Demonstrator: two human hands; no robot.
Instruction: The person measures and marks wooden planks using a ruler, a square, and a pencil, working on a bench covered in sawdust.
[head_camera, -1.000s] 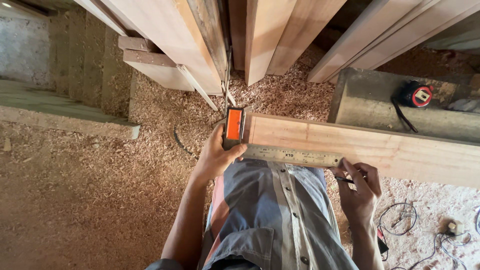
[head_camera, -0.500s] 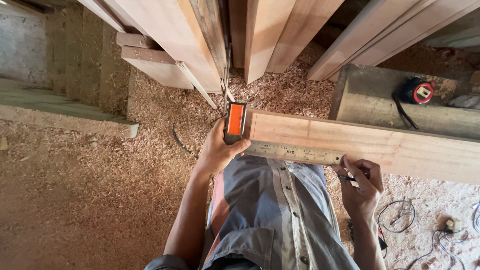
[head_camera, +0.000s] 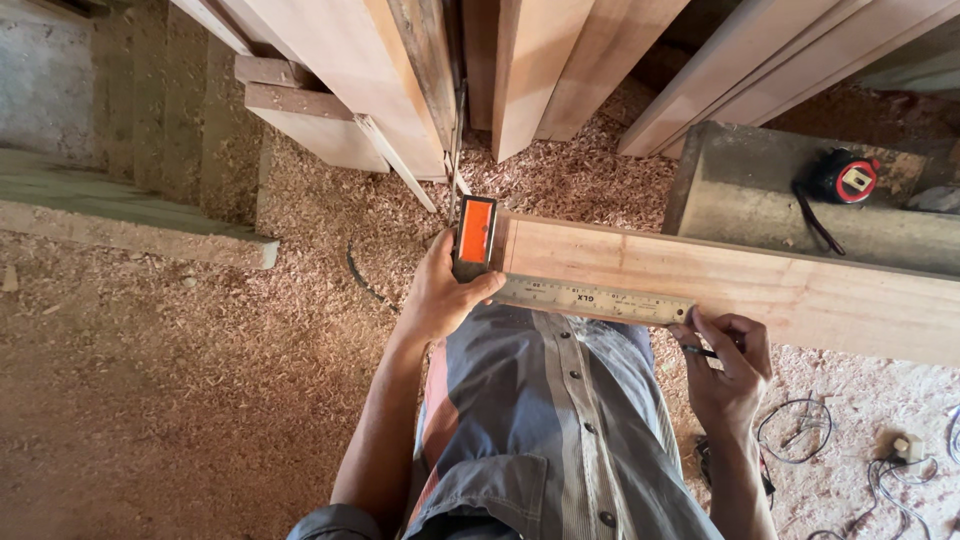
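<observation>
Item: try square laid on a plank, workshop floor deep in wood shavings.

We record our left hand (head_camera: 440, 295) closed around the orange stock of the try square (head_camera: 474, 235), held against the plank's (head_camera: 760, 285) left end, its steel blade (head_camera: 592, 299) lying along the plank's near edge. Our right hand (head_camera: 725, 365) is pinched on a dark pencil (head_camera: 700, 351), tip at the blade's far end. The plank is pale, planed timber, running left to right above our striped shirt. Beyond it sits a grey concrete block (head_camera: 740, 185) bearing a red-and-black tape measure (head_camera: 845, 178). More boards (head_camera: 540, 60) lean upright behind. Shavings (head_camera: 150, 400) cover the floor; cables (head_camera: 800, 440) lie at lower right.
</observation>
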